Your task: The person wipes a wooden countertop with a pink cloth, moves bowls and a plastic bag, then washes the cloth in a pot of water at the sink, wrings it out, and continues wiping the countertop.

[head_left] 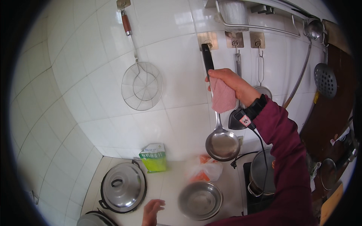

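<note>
In front of you rises the white tiled wall (177,75), and below it runs the pale countertop (171,188). Your right arm, in a maroon sleeve (290,162), reaches up from the lower right toward the wall. Near the left of the counter sits a black two-handled pan under a domed steel lid (123,197). At the right, partly behind your sleeve, you have a metal pot (258,171). Before the wall is the stainless-steel ladle (221,141), nearly upright, bowl down, its black handle up by a metal adhesive hook (214,40); you cannot tell from this view whether it hangs on that hook. To its left, a round wire skimmer (143,84) with a brown grip hangs on the wall. A stainless-steel bowl (200,203) stands on the counter, with a clear-and-orange plastic bag (213,171) just behind it and a green-and-white pouch (154,158) upright near the lidded pan. Your right hand (232,81) is closed around the ladle's handle, with a pink cloth (223,100) in its grip draped along the shaft. Your left hand (152,211), fingers parted and slightly bent, shows nothing in its grasp; it is between the lidded pan and the bowl.
</note>
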Action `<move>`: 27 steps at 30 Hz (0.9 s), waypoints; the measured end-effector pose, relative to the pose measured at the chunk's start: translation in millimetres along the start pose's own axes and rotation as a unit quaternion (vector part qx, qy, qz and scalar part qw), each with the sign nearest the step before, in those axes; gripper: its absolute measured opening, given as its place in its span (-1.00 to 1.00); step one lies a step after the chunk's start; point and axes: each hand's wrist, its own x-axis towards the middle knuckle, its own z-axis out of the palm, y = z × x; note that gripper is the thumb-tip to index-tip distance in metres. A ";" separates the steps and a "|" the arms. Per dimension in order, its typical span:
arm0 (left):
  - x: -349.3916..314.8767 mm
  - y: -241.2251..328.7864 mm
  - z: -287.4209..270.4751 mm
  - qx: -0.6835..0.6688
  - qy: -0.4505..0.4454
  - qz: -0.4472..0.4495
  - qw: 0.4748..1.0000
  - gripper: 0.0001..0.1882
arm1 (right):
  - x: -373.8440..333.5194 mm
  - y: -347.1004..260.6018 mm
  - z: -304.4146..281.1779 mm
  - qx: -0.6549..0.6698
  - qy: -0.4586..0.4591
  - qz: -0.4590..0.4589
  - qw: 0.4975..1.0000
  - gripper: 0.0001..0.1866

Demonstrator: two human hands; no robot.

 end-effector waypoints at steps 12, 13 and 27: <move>0.5 -1.3 3.3 0.005 -0.010 -0.003 1.000 -0.82 | 0.1 -2.0 -6.2 0.024 0.011 0.043 0.999 -0.60; 0.1 -1.1 2.8 0.006 -0.009 -0.005 1.000 -0.82 | -1.4 -5.3 -6.2 0.023 0.013 0.052 0.998 -0.59; 0.1 1.4 11.5 0.010 -0.021 -0.010 1.000 -0.81 | -50.1 -21.5 -13.6 0.067 -0.033 -0.054 0.996 -0.67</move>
